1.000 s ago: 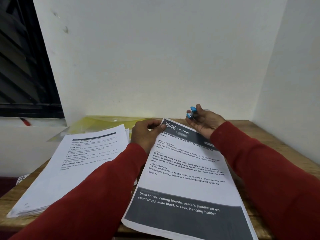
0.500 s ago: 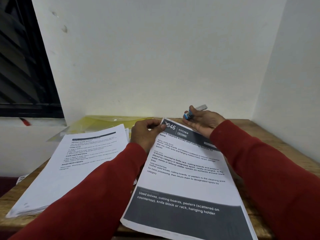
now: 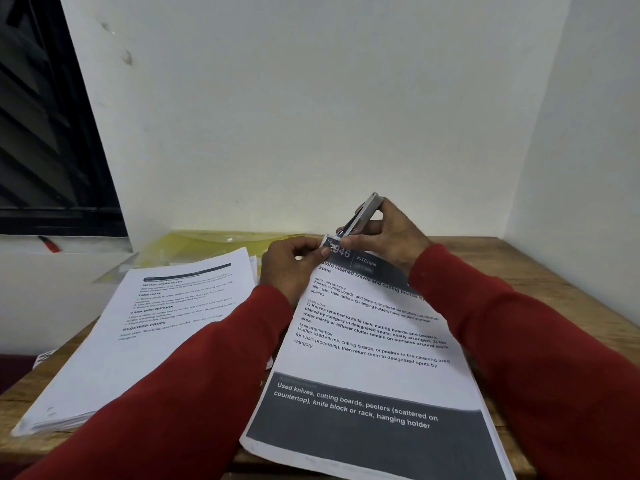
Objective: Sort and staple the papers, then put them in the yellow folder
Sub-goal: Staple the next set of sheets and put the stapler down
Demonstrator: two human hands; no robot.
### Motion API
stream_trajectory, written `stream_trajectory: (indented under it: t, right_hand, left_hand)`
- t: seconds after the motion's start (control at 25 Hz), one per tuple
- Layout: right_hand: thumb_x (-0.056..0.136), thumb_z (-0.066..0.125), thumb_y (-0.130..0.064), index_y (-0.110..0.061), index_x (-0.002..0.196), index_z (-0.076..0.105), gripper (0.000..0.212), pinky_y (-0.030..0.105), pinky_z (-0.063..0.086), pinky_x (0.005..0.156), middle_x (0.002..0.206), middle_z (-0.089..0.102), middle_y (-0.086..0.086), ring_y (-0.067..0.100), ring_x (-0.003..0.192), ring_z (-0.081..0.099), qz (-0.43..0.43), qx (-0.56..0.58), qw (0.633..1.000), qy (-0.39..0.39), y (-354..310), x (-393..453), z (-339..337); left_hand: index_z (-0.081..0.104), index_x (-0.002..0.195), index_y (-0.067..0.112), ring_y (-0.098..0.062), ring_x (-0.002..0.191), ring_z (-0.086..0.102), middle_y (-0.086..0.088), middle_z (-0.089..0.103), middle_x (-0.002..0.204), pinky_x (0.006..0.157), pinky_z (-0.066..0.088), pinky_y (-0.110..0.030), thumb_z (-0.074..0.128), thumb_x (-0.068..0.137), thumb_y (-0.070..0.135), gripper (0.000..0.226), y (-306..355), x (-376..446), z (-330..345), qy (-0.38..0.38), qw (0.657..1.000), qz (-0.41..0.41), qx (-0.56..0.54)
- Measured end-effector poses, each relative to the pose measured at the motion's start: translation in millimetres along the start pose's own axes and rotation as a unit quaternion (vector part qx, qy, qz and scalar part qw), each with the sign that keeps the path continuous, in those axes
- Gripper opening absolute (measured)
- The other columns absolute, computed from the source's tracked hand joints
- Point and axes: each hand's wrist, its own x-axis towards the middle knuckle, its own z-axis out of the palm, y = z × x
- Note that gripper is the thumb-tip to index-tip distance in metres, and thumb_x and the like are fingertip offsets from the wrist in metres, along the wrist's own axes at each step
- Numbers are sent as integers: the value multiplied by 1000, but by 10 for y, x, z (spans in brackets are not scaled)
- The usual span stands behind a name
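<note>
Steel stapler (image 3: pixel 363 213) in the gripping right hand (image 3: pixel 388 237) slants over the paper corner (image 3: pixel 329 242) pinched by the left hand (image 3: pixel 291 268).

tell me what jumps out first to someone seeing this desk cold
Two red-sleeved arms meet at the centre, where the right hand holds a small stapler at the top-left corner of the kitchen sheet, which the left hand pinches. A thick paper stack lies to the left, with the yellow folder behind it against the wall.
</note>
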Motion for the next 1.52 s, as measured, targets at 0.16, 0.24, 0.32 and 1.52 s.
stream_trajectory:
  t: [0.16, 0.24, 0.32, 1.52]
  right_hand:
    - [72, 85, -1, -16, 107, 45, 55, 47, 56, 92, 98, 75, 17, 31, 94, 73, -8, -7, 1000, -14, 17, -24, 20]
    - [72, 84, -1, -16, 106, 45, 54, 46, 57, 90, 96, 75, 19, 33, 93, 73, -13, -7, 1000, -16, 32, -16, 21]
    - [72, 85, -2, -16, 104, 47, 52, 43, 58, 85, 93, 76, 16, 33, 90, 73, -12, -5, 1000, -16, 31, -9, 15]
    - [79, 79, -4, -1, 110, 64, 35, 41, 56, 95, 103, 76, 14, 23, 97, 73, 7, -20, 999, -30, 88, 21, 77]
  left_hand:
    - [74, 73, 35, -5, 76, 65, 14, 72, 71, 81, 52, -27, 80, 81, 17, 20, -3, 7, 6, 0, 1000, 0, -12]
    - [75, 75, 33, -6, 77, 66, 10, 73, 75, 80, 52, -26, 80, 81, 17, 19, 1, 5, 7, 0, 1000, 3, -17]
    - [75, 75, 34, -4, 76, 66, 11, 73, 74, 79, 52, -24, 80, 81, 15, 20, 5, 6, 5, 3, 1000, 5, -24]
    - [75, 78, 31, -14, 84, 71, 6, 75, 80, 83, 55, -28, 81, 80, 17, 15, 9, 24, -8, 15, 1000, 2, -22]
